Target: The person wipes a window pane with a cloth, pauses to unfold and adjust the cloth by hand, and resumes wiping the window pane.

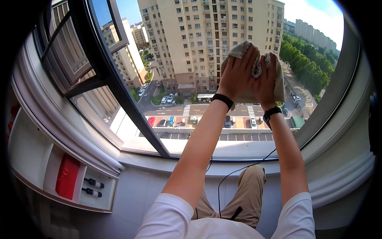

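Both of my hands are raised against the large window pane, with a grey-beige cloth (279,85) under them. My left hand (238,73) lies on the cloth's left part, its fingers pointing up and pressed onto the fabric. Close beside it on the right, my right hand (265,83) rests on the same cloth. A bunched fold of the cloth shows between the two hands. Each wrist wears a black band. Through the glass, a tall beige building (187,40) stands behind the hands.
A dark window frame (123,97) slants down on the left, beside an opened sash (119,44). At lower left, a white shelf (47,167) holds a red box (67,176) and two dark bottles (92,192). A thin black cable (234,171) hangs before my legs. Curtains (342,181) hang at right.
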Tool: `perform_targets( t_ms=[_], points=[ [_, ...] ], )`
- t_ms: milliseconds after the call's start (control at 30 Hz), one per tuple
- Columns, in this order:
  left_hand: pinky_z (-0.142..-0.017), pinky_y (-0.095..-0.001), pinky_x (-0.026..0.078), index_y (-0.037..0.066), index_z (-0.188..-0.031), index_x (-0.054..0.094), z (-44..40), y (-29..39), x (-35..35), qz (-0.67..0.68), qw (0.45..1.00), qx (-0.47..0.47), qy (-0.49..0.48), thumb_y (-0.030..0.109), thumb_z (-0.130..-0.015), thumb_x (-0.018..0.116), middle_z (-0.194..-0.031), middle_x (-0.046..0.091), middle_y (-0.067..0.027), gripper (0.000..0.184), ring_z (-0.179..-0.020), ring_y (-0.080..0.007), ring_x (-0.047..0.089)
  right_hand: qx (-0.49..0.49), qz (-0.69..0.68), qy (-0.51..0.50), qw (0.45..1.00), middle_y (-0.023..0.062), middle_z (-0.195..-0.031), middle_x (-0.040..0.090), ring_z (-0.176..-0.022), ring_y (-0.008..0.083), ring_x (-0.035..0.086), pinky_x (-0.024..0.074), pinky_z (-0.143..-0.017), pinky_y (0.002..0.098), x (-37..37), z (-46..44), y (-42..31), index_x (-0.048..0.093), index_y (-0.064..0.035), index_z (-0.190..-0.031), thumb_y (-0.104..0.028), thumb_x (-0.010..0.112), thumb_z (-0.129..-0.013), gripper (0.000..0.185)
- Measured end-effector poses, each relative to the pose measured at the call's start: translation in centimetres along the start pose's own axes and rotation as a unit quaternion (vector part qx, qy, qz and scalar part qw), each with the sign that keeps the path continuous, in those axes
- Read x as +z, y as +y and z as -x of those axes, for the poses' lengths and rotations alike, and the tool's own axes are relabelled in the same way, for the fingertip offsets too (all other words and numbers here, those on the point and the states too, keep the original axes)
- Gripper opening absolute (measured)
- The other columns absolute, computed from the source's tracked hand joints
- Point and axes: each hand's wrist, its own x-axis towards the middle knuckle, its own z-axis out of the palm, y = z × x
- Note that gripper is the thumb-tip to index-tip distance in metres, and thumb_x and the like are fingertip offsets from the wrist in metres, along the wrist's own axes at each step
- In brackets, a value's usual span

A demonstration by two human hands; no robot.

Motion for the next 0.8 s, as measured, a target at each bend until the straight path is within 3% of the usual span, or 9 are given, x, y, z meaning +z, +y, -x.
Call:
perform_targets(
  t_ms=[167,667,800],
  points=[
    [-0.118,-0.0523,0.033,0.012,-0.163,0.04,0.5,0.0,0.7,0.008,1.0,0.009,-0.005,0.042,-0.087,0.054,-0.17,0.034,-0.0115,0.083,-0.149,-0.03,0.04,0.009,-0.003,-0.003,1.0,0.0247,-0.166,0.032,-0.157,0.0438,0.025,0.0239,-0.126,0.0587,-0.1,0.4,-0.3,0.039,-0.0029,-0.16,-0.024,0.043,-0.1,0.063],
    [-0.118,-0.05,0.035,0.011,-0.162,0.041,1.4,0.5,1.3,0.01,1.0,0.02,-0.004,0.042,-0.088,0.055,-0.169,0.034,-0.0103,0.081,-0.151,-0.0284,0.039,0.006,-0.021,-0.009,1.0,0.0258,-0.166,0.031,-0.157,0.0454,0.024,0.0214,-0.127,0.0587,-0.2,1.5,-0.3,0.037,-0.002,-0.161,-0.026,0.044,-0.1,0.066],
    [-0.12,-0.0475,0.034,0.014,-0.161,0.042,1.6,0.7,0.8,-0.03,0.999,0.023,-0.023,0.051,-0.095,0.054,-0.169,0.036,-0.0098,0.077,-0.149,-0.028,0.042,0.009,-0.024,-0.026,0.999,0.0255,-0.168,0.027,-0.159,0.0453,0.019,0.0184,-0.128,0.0596,0.0,2.0,0.2,0.034,-0.0021,-0.162,-0.027,0.046,-0.099,0.069]
  ],
)
